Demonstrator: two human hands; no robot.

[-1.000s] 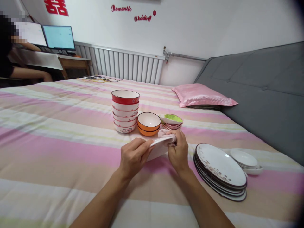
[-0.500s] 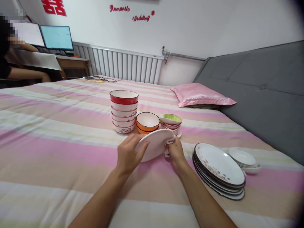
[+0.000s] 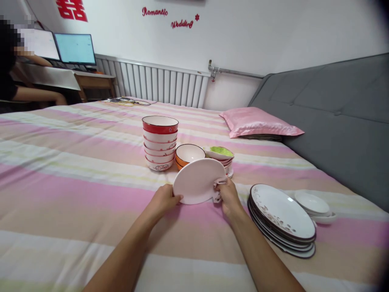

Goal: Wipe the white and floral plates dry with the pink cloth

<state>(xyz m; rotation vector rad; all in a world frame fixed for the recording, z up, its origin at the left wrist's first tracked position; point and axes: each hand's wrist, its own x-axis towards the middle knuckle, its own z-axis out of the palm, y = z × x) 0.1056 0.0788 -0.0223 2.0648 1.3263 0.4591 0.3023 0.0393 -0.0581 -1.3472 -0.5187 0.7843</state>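
Note:
A white plate (image 3: 197,182) is held up on edge between my two hands, its plain face toward me. My left hand (image 3: 165,198) grips its lower left rim, thumb in front and fingers behind. At the right rim my right hand (image 3: 227,196) pinches a pale cloth (image 3: 217,190) against the plate. Just behind the plate stand orange bowls (image 3: 190,152), partly covered by it. To their left rises a tall stack of red-and-white bowls (image 3: 160,142); on their right sit small dishes with a green leaf-shaped one (image 3: 221,152) on top.
A stack of dark-rimmed plates (image 3: 282,211) lies right of my right arm, with small white dishes (image 3: 312,202) beyond it. Farther back are a pink pillow (image 3: 261,121), the grey headboard (image 3: 328,93) and cables (image 3: 130,101) on the striped bed. A person (image 3: 30,85) sits at a desk, far left.
The plate has turned so more of its face shows toward me. My left hand has shifted from its upper left edge down to the lower left rim.

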